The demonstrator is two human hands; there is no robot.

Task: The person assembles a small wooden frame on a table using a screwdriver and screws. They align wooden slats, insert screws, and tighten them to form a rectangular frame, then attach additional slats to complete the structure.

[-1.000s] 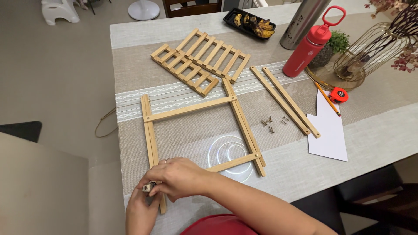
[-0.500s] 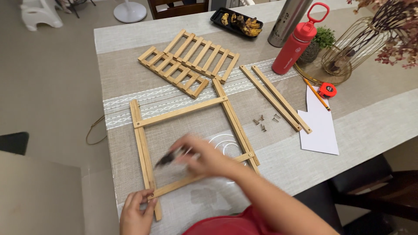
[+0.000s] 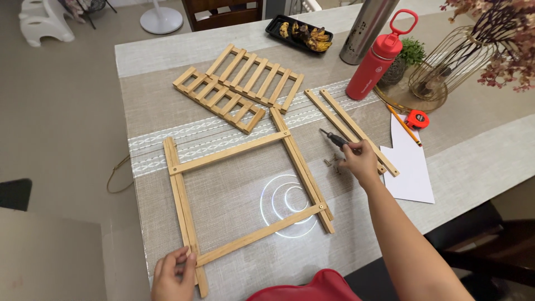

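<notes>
A square wooden frame (image 3: pixel 234 151) of four slats lies flat on the table. My left hand (image 3: pixel 174 274) presses on its near left corner, fingers over the joint. My right hand (image 3: pixel 361 161) is stretched out to the right of the frame and holds a small dark screwdriver (image 3: pixel 334 138), tip pointing up and left. Several small screws (image 3: pixel 332 163) lie on the cloth just under that hand. Two loose wooden slats (image 3: pixel 340 121) lie side by side beside my right hand.
Two slatted wooden panels (image 3: pixel 239 83) lie behind the frame. At the back right stand a red bottle (image 3: pixel 379 62), a steel flask (image 3: pixel 365 30), a black tray of food (image 3: pixel 301 33) and a wire cage ornament (image 3: pixel 451 64). White paper (image 3: pixel 412 167), a pencil and a tape measure (image 3: pixel 417 119) lie right.
My right hand has left the frame's near left corner and swung right with the screwdriver to the screws. My left hand stays on the corner.
</notes>
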